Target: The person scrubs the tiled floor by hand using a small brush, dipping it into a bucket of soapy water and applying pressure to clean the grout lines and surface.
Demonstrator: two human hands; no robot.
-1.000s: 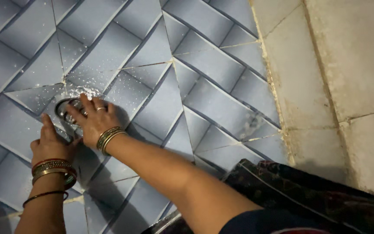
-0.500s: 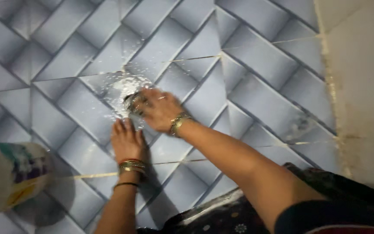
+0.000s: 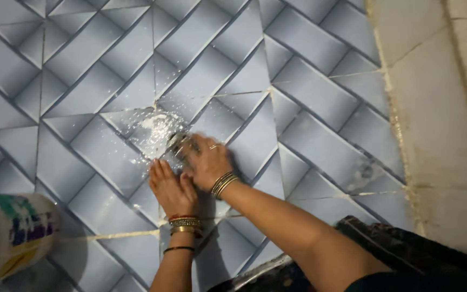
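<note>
Here, right grip [image 3: 207, 162] clamped on round metal drain cover [image 3: 178, 144], left grip [image 3: 171, 186] flat beside it.

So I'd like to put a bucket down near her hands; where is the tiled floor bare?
Bare blue patterned floor tiles run from the hands to the pale cement strip on the right, and across the top left. It is crowded around the round metal drain cover with white powder, where the right hand and left hand press, and by the plastic container at lower left.

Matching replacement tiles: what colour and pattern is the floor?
Blue-grey floor tiles in a diamond pattern, head view.
</note>
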